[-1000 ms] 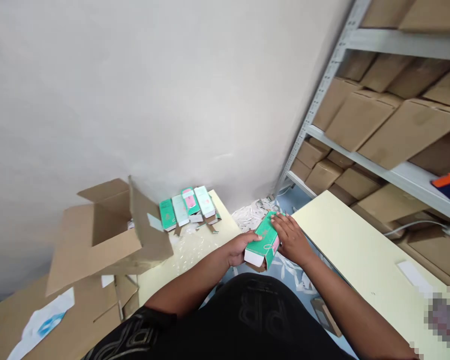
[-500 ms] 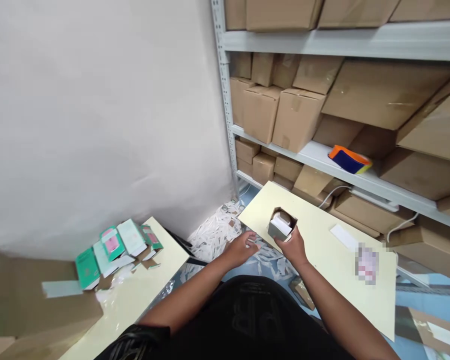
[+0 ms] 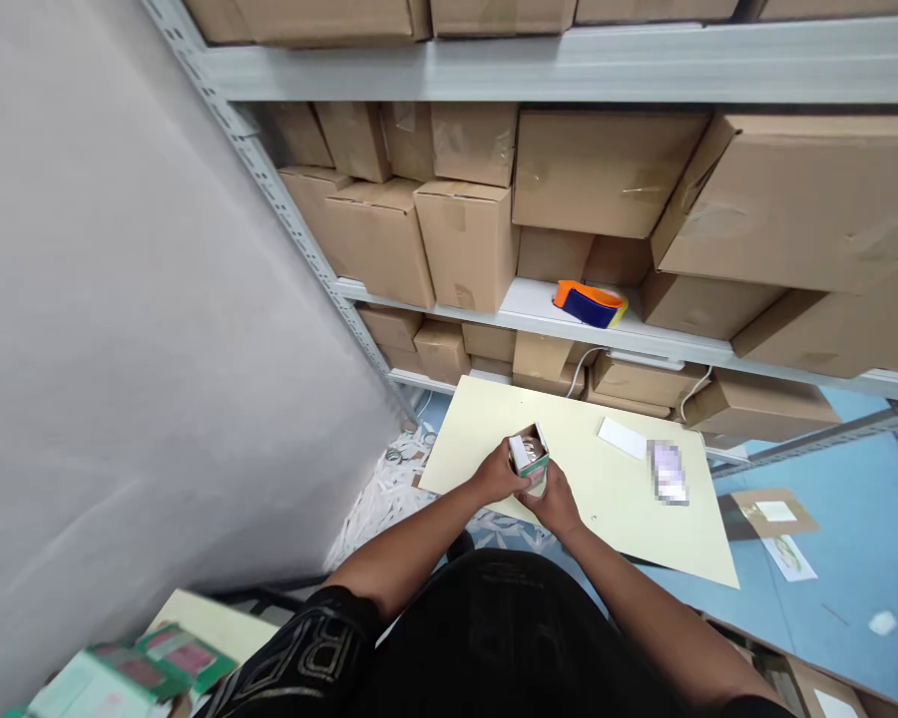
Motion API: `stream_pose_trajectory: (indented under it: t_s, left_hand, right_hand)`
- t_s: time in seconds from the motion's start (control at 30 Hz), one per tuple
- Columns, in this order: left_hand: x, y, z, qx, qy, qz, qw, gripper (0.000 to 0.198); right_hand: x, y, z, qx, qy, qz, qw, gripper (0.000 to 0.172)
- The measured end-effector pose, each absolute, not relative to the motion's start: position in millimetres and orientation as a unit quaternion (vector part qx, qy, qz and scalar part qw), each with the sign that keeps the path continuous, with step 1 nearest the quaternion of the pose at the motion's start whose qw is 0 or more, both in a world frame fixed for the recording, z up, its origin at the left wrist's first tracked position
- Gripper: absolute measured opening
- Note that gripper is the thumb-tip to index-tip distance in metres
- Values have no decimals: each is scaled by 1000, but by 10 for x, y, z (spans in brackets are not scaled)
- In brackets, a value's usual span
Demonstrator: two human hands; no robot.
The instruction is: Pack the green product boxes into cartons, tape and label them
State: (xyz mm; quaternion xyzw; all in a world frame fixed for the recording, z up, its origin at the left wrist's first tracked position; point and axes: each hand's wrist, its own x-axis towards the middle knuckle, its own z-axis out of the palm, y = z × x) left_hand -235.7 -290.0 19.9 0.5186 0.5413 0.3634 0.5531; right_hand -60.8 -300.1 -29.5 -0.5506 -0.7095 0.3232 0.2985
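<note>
Over the near edge of the pale yellow table, a small open-topped carton [image 3: 537, 465] with green and white sides is held between my two hands. My left hand [image 3: 497, 473] grips its left side, with the thumb at the front. From the right and below, my right hand [image 3: 555, 501] holds the same carton. Inside it show a white piece and something round and shiny that I cannot make out.
The pale table [image 3: 456, 434] bears a white card [image 3: 623, 437] and a blurred-out item [image 3: 668, 473]. Shelves of cardboard boxes [image 3: 464, 239] stand behind, with an orange and blue band [image 3: 590, 303]. Green packages [image 3: 184, 658] lie lower left; paper strips [image 3: 366, 509] litter the floor.
My view has turned right towards the shelves. My left hand, free and apart before, has come onto the carton, which has been turned and now shows a green side.
</note>
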Motion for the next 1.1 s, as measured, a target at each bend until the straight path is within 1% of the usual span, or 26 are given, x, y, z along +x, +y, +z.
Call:
stream_pose_trajectory:
  t_s: [0.07, 0.13, 0.2, 0.3, 0.37, 0.43, 0.47, 0.53, 0.6, 0.67, 0.73, 0.83, 0.9, 0.93, 1.0, 1.03, 1.1]
  left_hand:
    - [-2550, -2659, 109, 593, 528, 314, 520, 78]
    - [-2706, -2431, 17, 647, 502, 272, 505, 79]
    - [-2810, -2245, -67, 665, 479, 259, 511, 82]
    - [-2899, -2079, -148, 665, 455, 254, 536, 85]
    - [-2937, -2036, -155, 662, 446, 248, 548, 93]
    - [-2958, -2026, -116, 667, 448, 253, 540, 100]
    - [-2959, -2026, -80, 674, 451, 262, 523, 101]
    - [-2932, -2027, 20, 695, 459, 288, 472, 94]
    - [-2877, -2019, 133, 717, 464, 306, 421, 81]
    - [-2813, -2008, 227, 725, 470, 309, 397, 65]
    - [-2766, -2013, 279, 714, 489, 307, 395, 53]
    - [-2742, -2078, 291, 685, 539, 321, 370, 49]
    - [-2741, -2145, 299, 697, 565, 321, 303, 43]
    - [-2739, -2174, 313, 716, 570, 305, 263, 36]
    - [-2725, -2203, 367, 770, 557, 237, 202, 23]
    - [-2711, -2198, 404, 796, 543, 192, 187, 23]
    - [-2664, -2149, 494, 827, 523, 106, 179, 24]
  right_hand:
    - [-651, -2896, -392, -577, -689, 340, 278, 61]
    - [-728, -2823, -490, -617, -640, 381, 254, 58]
    - [-806, -2782, -553, -641, -594, 420, 247, 54]
    - [-872, -2758, -513, -644, -565, 432, 280, 54]
    - [-883, -2734, -392, -648, -554, 424, 306, 55]
    - [-888, -2682, -230, -652, -546, 417, 320, 54]
    - [-891, -2643, -146, -656, -544, 412, 323, 53]
    - [-902, -2544, 7, -665, -542, 400, 321, 50]
    - [-909, -2434, 120, -674, -546, 388, 311, 46]
    - [-895, -2337, 177, -686, -549, 377, 292, 42]
    - [-851, -2271, 174, -698, -547, 373, 272, 39]
    - [-749, -2242, 74, -693, -537, 408, 256, 38]
    - [-686, -2250, -22, -672, -539, 428, 273, 45]
    - [-662, -2254, -70, -659, -546, 428, 290, 51]
    - [-624, -2255, -150, -622, -575, 423, 323, 64]
    - [-607, -2250, -180, -601, -591, 425, 330, 68]
    - [-572, -2235, -222, -562, -620, 446, 317, 71]
